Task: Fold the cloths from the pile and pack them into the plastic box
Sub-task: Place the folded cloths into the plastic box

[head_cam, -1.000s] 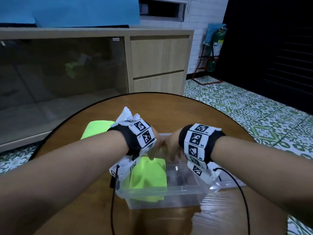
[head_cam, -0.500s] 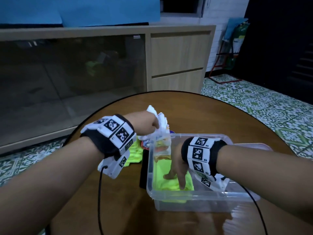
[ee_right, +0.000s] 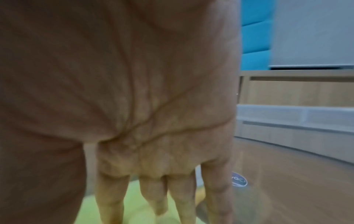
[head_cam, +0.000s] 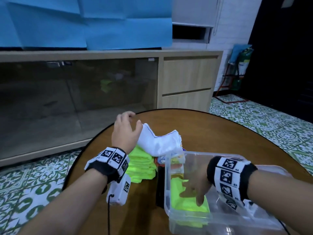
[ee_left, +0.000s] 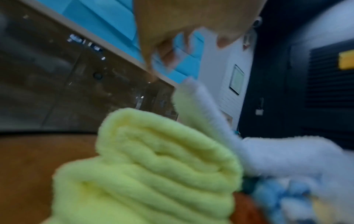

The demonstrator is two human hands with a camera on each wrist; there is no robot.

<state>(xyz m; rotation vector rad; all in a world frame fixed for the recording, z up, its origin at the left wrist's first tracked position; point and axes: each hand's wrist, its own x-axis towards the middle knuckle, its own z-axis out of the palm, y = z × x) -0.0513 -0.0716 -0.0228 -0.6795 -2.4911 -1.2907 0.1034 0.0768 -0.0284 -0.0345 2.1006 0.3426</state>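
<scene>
A clear plastic box (head_cam: 166, 180) stands on the round wooden table at the near right. Inside it lies a folded lime-green cloth (head_cam: 189, 206). My right hand (head_cam: 193, 192) presses flat on that cloth with straight fingers (ee_right: 113, 201). Left of the box is the pile: stacked lime-green cloths (head_cam: 142, 165) with a crumpled white cloth (head_cam: 159, 143) on top, and patterned cloths showing underneath. My left hand (head_cam: 133, 120) hovers at the white cloth's raised far-left corner, fingers relaxed and holding nothing. The left wrist view shows that hand (ee_left: 193, 45) empty above the green stack (ee_left: 153, 166).
A black object (head_cam: 160, 187) stands between the box and the pile. The box lid (head_cam: 274, 168) lies at the box's far right side. The table (head_cam: 220, 133) edge curves close on the left, over tiled floor. A wood and glass cabinet (head_cam: 186, 85) stands behind.
My left hand has let go of the white cloth and opened, reaching further out over the pile. My right hand stays flat on the green cloth in the box.
</scene>
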